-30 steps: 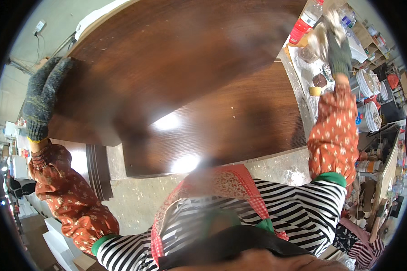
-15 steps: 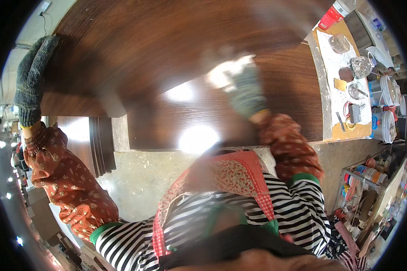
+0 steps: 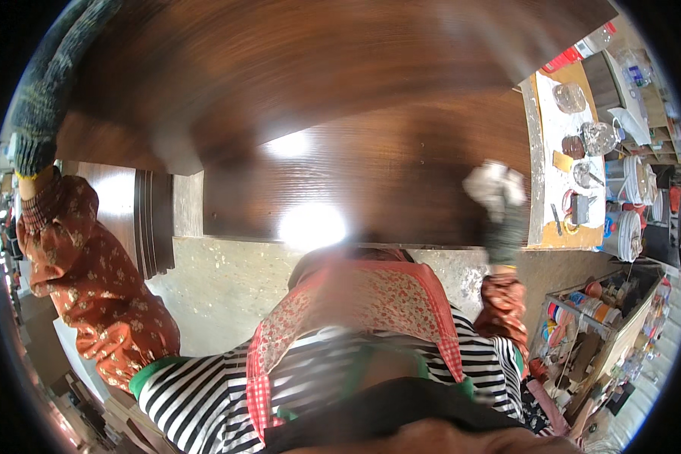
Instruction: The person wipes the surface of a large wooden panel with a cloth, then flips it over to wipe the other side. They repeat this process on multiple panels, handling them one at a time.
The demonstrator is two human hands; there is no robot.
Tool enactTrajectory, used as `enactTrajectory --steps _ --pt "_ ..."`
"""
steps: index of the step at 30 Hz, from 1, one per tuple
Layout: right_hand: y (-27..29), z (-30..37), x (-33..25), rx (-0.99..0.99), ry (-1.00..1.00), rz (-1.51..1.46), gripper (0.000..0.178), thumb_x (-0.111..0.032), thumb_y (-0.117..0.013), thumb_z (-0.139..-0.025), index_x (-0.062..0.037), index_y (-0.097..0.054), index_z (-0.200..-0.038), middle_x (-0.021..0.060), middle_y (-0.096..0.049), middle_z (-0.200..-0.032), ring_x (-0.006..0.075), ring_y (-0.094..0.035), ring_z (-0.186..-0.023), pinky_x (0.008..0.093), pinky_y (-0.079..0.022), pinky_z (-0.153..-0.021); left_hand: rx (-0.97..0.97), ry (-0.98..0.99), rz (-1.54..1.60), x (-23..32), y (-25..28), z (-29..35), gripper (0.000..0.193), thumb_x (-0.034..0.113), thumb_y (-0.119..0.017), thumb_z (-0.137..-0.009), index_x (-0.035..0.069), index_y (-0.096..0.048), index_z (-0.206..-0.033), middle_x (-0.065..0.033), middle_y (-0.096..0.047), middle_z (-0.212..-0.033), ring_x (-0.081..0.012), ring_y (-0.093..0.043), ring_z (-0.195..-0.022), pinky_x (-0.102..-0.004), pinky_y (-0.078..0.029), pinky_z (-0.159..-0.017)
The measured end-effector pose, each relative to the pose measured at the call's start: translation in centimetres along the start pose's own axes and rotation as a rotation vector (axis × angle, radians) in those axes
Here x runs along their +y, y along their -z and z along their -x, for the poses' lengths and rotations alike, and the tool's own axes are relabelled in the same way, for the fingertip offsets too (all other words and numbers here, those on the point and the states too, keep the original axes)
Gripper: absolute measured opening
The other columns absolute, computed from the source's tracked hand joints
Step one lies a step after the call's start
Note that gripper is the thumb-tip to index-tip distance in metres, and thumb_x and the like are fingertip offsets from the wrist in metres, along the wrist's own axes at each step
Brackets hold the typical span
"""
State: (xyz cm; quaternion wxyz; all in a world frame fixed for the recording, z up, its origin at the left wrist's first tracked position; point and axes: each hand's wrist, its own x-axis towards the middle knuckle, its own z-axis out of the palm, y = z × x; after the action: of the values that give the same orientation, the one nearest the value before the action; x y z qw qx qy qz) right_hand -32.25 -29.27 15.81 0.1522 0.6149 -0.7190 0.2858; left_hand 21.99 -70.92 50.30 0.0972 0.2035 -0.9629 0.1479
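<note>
Well, a large dark-brown panel (image 3: 340, 53) spreads across twelve o'clock, and the gloved left hand (image 3: 49, 91) lies over its edge at ten; I cannot tell whether the fingers pinch the board or merely rest along it. A second brown panel (image 3: 401, 174) sits nearer the body, just above the clock's centre, partly overlapped by the first and catching bright glare. At three o'clock the gloved right hand (image 3: 505, 216), a little blurred, is clamped on a pale crumpled wad (image 3: 495, 181) at the second panel's right end; whether wad and panel touch is unclear. Just beyond, between two and three, a desk (image 3: 564, 240) carries a white sheet (image 3: 554, 136), a yellow block (image 3: 562, 160) and a clear jar (image 3: 569, 97); a red-labelled bottle (image 3: 579, 50) shows at two, dark stacked boards (image 3: 155, 219) at nine
</note>
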Motion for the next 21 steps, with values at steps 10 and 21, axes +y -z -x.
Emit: enactTrajectory --steps 10,21 --pt "6.8 -12.0 14.8 0.487 -0.883 -0.814 0.046 -0.03 -0.066 -0.097 -0.0016 -0.058 -0.133 0.0073 -0.067 -0.111 0.0148 -0.061 -0.096 0.031 -0.051 -0.084 0.086 0.205 0.186 2.8 0.4 -0.5 0.037 0.016 -0.05 -0.104 0.01 -0.058 -0.14 -0.0126 -0.058 -0.141 -0.0266 -0.057 -0.128 -0.0346 -0.045 -0.109" --pt "-9.3 -26.9 16.5 0.037 -0.687 -1.811 0.035 -0.046 -0.057 -0.1 -0.0118 -0.059 -0.104 0.0063 -0.059 -0.091 0.0196 -0.056 -0.076 0.0336 -0.049 -0.065 0.607 0.691 -0.311 5.0 -3.6 9.9 0.055 0.039 -0.074 -0.091 0.012 -0.06 -0.136 -0.0071 -0.065 -0.132 -0.0215 -0.064 -0.117 -0.033 -0.05 -0.1"
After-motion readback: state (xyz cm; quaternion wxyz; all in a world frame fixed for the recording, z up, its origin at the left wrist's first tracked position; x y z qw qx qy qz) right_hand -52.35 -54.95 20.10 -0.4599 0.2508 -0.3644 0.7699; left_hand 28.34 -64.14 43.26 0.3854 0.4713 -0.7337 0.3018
